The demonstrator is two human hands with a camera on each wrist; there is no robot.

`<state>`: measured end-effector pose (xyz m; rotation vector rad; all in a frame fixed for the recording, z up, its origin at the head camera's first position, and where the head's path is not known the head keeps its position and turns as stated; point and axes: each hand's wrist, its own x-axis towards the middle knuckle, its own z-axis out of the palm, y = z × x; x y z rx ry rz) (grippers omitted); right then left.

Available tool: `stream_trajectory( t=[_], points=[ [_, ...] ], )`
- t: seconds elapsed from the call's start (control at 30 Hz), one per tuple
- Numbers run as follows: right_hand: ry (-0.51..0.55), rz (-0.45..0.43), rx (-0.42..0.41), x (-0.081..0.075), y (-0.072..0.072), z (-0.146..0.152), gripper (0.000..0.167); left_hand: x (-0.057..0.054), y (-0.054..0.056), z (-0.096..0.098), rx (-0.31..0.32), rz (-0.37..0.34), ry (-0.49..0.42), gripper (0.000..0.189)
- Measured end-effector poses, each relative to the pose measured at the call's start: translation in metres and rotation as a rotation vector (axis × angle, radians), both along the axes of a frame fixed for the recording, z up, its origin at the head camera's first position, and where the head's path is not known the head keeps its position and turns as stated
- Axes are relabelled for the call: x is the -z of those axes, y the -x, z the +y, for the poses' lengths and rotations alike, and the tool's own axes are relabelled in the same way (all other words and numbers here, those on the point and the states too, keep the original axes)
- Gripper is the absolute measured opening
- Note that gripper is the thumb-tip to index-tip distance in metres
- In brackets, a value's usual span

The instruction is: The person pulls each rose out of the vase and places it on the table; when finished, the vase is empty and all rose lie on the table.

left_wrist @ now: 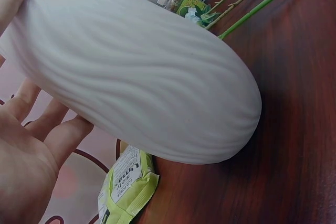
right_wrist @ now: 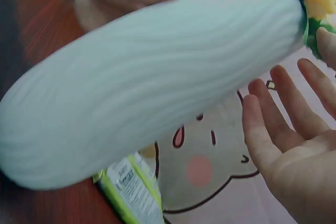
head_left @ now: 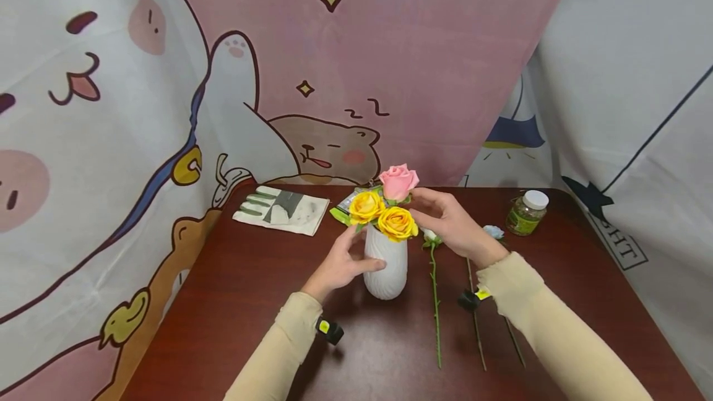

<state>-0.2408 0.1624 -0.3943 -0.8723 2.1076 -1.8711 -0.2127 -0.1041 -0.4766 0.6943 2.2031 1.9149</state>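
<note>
A white ribbed vase stands on the table, holding a pink rose and two yellow roses. My left hand grips the vase at its side, thumb across the front and fingers behind. In the left wrist view those fingers reach along the vase's lower side. My right hand is just right of the blooms, close to the pink rose. The right wrist view shows its fingers loosely spread beside the vase, thumb near a green leaf; whether it touches the leaf I cannot tell.
Right of the vase lie a white rose on a green stem and a pale blue flower, with more stems beside them. A lidded jar stands back right. Gloves lie back left, and a green packet behind the vase.
</note>
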Motion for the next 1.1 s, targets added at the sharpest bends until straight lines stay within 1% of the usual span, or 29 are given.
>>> stream_trajectory(
  t=[0.13,0.27,0.4,0.6,0.73,0.83,1.03,1.1],
  points=[
    [0.071,-0.040,-0.106,-0.005,0.000,-0.009,0.047,0.000,0.000,0.000,-0.001,0.008,0.004,0.089],
    [0.106,-0.055,-0.139,-0.007,0.001,-0.012,0.041,0.000,0.000,0.000,0.000,0.017,0.005,0.088],
    [0.106,-0.058,-0.133,-0.010,0.001,-0.013,0.037,0.000,0.000,0.000,0.000,0.014,0.007,0.088],
    [0.078,-0.068,-0.071,-0.013,0.001,-0.015,0.031,0.000,0.000,0.001,0.000,0.014,0.005,0.090],
    [0.100,-0.084,-0.068,-0.014,0.002,-0.015,0.031,0.001,0.000,0.001,0.000,0.018,0.002,0.089],
    [0.111,-0.076,-0.066,-0.014,0.002,-0.016,0.031,0.001,0.000,0.001,-0.002,0.020,0.001,0.088],
    [0.175,-0.080,-0.089,-0.018,0.001,-0.018,0.036,0.001,0.000,0.001,-0.006,0.028,0.003,0.089],
    [0.195,-0.079,-0.087,-0.019,0.001,-0.019,0.034,0.001,0.000,0.001,-0.002,0.029,-0.002,0.090]
  ],
)
